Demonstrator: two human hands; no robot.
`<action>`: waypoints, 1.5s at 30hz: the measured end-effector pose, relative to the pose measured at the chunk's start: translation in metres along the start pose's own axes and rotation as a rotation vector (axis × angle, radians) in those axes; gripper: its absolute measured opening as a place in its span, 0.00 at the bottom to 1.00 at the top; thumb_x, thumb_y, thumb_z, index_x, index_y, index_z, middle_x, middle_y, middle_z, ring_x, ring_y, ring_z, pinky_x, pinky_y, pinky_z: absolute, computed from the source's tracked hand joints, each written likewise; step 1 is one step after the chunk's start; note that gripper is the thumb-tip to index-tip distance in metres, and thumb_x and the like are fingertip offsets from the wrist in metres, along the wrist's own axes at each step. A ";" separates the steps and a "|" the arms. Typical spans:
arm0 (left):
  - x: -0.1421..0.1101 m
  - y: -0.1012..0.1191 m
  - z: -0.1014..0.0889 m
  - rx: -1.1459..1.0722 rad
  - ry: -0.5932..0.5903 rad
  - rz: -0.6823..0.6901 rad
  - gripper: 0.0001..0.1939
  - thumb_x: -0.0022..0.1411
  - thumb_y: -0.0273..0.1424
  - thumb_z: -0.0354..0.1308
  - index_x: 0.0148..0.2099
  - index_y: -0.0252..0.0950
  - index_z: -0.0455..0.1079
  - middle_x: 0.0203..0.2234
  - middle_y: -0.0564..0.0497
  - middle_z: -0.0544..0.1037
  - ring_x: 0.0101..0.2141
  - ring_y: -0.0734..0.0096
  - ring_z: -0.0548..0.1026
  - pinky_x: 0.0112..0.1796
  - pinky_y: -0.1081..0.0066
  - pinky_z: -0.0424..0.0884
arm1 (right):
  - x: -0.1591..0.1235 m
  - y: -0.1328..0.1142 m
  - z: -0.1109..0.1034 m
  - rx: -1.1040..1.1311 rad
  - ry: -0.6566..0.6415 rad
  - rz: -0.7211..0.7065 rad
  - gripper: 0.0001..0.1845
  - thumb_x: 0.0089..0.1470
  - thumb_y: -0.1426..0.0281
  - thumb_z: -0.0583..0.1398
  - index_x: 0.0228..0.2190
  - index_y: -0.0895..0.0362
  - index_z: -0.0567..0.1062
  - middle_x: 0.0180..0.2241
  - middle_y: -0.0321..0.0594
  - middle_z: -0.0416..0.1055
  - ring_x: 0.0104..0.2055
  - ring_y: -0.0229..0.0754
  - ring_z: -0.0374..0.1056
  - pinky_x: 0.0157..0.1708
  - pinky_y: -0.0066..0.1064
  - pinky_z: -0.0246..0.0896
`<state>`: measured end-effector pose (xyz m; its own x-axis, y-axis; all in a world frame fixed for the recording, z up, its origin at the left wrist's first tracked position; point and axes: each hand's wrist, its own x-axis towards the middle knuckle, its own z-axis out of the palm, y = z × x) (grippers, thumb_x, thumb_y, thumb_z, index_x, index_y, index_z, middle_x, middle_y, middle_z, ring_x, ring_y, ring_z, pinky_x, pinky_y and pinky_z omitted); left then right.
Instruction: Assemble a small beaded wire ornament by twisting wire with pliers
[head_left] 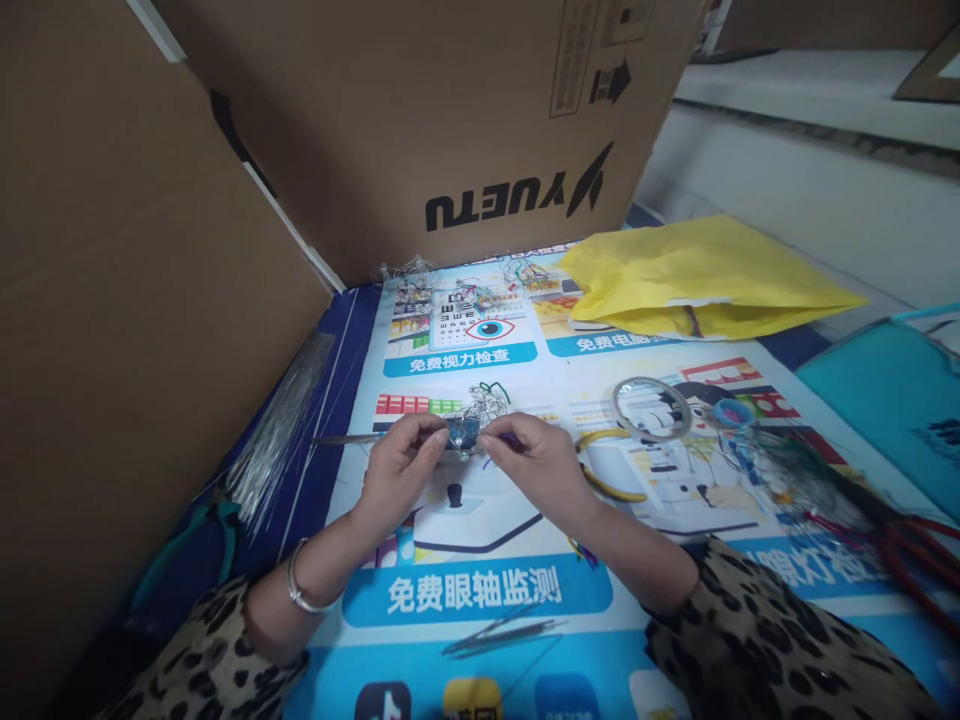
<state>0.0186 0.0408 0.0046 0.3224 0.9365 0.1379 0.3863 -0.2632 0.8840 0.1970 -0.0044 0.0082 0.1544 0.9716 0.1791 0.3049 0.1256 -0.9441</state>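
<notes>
My left hand [405,465] is closed in a pinch at the left side of a small piece of clear beads and thin wire [465,432] with a blue patch in its middle. From the other side, my right hand [536,462] pinches the same piece between thumb and finger. Just behind it lies a tangle of silvery wire and beads [486,402] with a green strand. A thin dark metal tool [346,440] sticks out left of my left hand. Yellow curved handles [611,490] lie beside my right forearm.
Cardboard boxes [360,130] wall the back and left. Around the printed sheet are straight wires [281,430], teal-handled pliers [225,530], a tape roll [619,405], a small blue dish [733,413], red-handled scissors [904,565], a yellow bag [697,270] and a teal bag [900,410].
</notes>
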 end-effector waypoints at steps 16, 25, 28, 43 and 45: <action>0.002 0.004 0.002 -0.151 0.001 0.000 0.09 0.60 0.36 0.55 0.37 0.35 0.66 0.29 0.53 0.71 0.30 0.75 0.69 0.33 0.75 0.67 | 0.006 0.001 -0.003 0.171 -0.014 0.143 0.07 0.47 0.65 0.60 0.27 0.57 0.74 0.22 0.34 0.68 0.24 0.34 0.62 0.24 0.25 0.57; 0.003 0.003 0.004 -0.205 -0.017 -0.016 0.09 0.60 0.36 0.54 0.37 0.35 0.66 0.27 0.54 0.68 0.28 0.76 0.66 0.31 0.76 0.65 | 0.008 -0.001 -0.003 0.235 -0.017 0.188 0.08 0.46 0.65 0.61 0.27 0.57 0.74 0.20 0.33 0.67 0.23 0.33 0.60 0.23 0.25 0.55; 0.003 0.003 0.003 -0.178 -0.014 -0.011 0.08 0.61 0.36 0.54 0.36 0.35 0.66 0.26 0.54 0.67 0.28 0.76 0.66 0.31 0.75 0.65 | 0.008 0.000 -0.003 0.246 -0.025 0.187 0.08 0.47 0.65 0.60 0.28 0.57 0.74 0.20 0.32 0.66 0.23 0.33 0.60 0.23 0.26 0.56; 0.002 0.003 0.002 -0.126 0.014 -0.029 0.09 0.59 0.37 0.54 0.33 0.35 0.65 0.24 0.54 0.67 0.27 0.74 0.66 0.31 0.75 0.64 | 0.007 -0.003 -0.010 0.379 -0.140 0.208 0.10 0.45 0.66 0.60 0.31 0.56 0.76 0.23 0.33 0.71 0.22 0.32 0.62 0.24 0.27 0.59; 0.002 0.002 0.002 -0.134 0.019 -0.036 0.09 0.59 0.37 0.55 0.32 0.35 0.65 0.24 0.54 0.67 0.27 0.74 0.66 0.31 0.75 0.64 | 0.007 -0.003 -0.011 0.404 -0.156 0.223 0.10 0.45 0.67 0.60 0.32 0.56 0.77 0.25 0.34 0.72 0.22 0.32 0.62 0.25 0.27 0.60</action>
<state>0.0221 0.0415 0.0060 0.2936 0.9494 0.1118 0.2779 -0.1967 0.9403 0.2079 -0.0001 0.0158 0.0225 0.9983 -0.0543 -0.1134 -0.0515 -0.9922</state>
